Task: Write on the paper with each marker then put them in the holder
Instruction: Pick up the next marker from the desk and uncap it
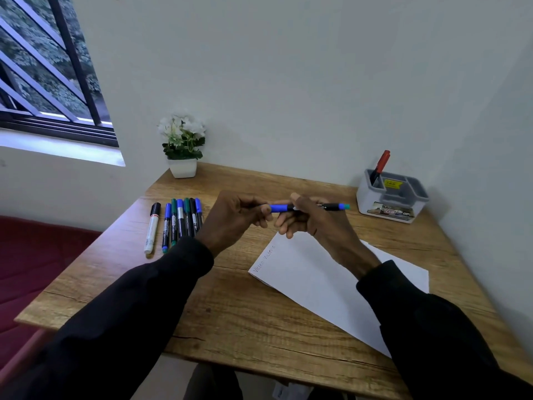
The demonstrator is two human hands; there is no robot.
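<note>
Bottom of frame: 2 dark sleeves come in from the lower left and lower right over the near edge of the wooden desk.

The paper lies flat on the desk right of centre, angled, partly under the right forearm. 1 line of faint handwriting runs along its upper-left edge.

Centre of frame, above the paper's far corner: both hands hold 1 blue marker level, clear of the desk.
- left hand: fingers curled round the end of the blue cap.
- right hand: thumb and fingers pinch the black barrel just right of the cap, the other fingers curled under.
- The barrel tail sticks out right of the right hand.
- Can't tell whether the cap is fully seated.

Left of the hands: row of markers, 6 side by side on the desk with blue, green and black caps pointing away. A white marker with a black cap lies just left of the row, slightly apart.

Upper right, desk's far corner: grey holder with several compartments. 1 red marker leans in the back-left one.

Far edge, left of centre: white pot with white flowers against the wall.

Upper left: barred window.
</note>
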